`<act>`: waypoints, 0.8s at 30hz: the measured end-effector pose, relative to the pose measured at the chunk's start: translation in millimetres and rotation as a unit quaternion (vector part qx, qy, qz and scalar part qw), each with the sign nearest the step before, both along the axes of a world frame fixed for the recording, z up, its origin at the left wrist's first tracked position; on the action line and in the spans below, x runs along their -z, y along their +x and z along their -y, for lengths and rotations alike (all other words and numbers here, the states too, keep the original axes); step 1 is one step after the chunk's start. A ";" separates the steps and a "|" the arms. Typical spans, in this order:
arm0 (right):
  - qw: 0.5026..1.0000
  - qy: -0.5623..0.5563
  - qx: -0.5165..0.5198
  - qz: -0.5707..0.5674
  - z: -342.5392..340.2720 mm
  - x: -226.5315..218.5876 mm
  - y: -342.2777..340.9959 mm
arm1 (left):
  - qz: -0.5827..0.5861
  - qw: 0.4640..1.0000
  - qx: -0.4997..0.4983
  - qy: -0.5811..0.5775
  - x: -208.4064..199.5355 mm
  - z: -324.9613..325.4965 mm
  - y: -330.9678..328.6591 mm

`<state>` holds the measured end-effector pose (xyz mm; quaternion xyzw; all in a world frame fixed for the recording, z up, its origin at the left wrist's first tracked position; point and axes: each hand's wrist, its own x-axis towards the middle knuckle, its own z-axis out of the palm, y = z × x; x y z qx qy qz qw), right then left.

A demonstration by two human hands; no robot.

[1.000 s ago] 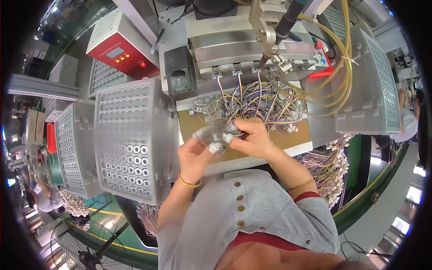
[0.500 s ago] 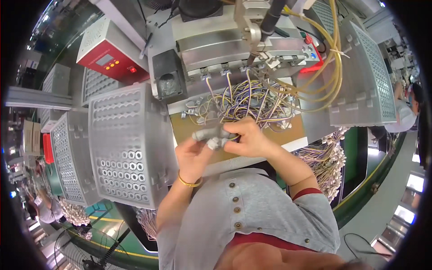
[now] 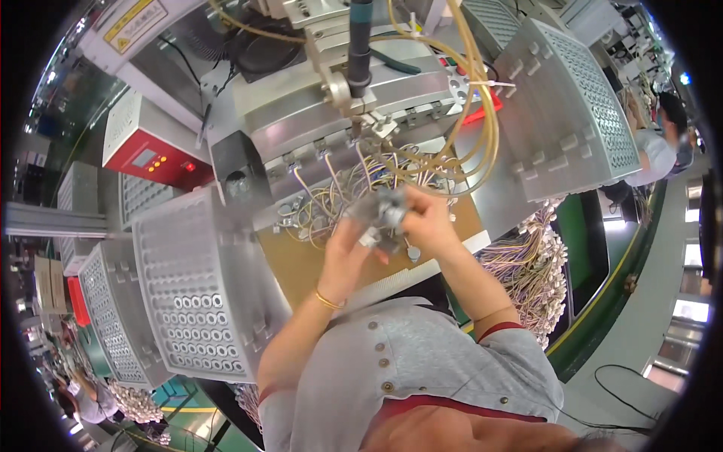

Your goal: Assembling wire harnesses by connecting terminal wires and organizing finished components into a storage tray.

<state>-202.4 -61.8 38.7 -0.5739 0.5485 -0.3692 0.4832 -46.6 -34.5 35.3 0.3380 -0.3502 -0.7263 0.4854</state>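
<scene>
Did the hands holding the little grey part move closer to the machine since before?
Cannot tell. The camera itself shifted. Against the brown work board, both hands, left hand and right hand, stay over it holding the grey part.

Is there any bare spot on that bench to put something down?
The brown board is bare left of the left hand, beside the perforated tray. It is crowded behind both hands, where wires tangle under the machine.

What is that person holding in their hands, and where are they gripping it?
Both hands, left hand and right hand, hold a small grey part between them by its sides; the exact grip is blurred.
</scene>
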 end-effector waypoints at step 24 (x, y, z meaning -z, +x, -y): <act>0.974 -0.038 0.201 0.099 80.2 10.9 -49.1 | 0.399 0.864 0.006 -0.308 48.8 -19.9 10.5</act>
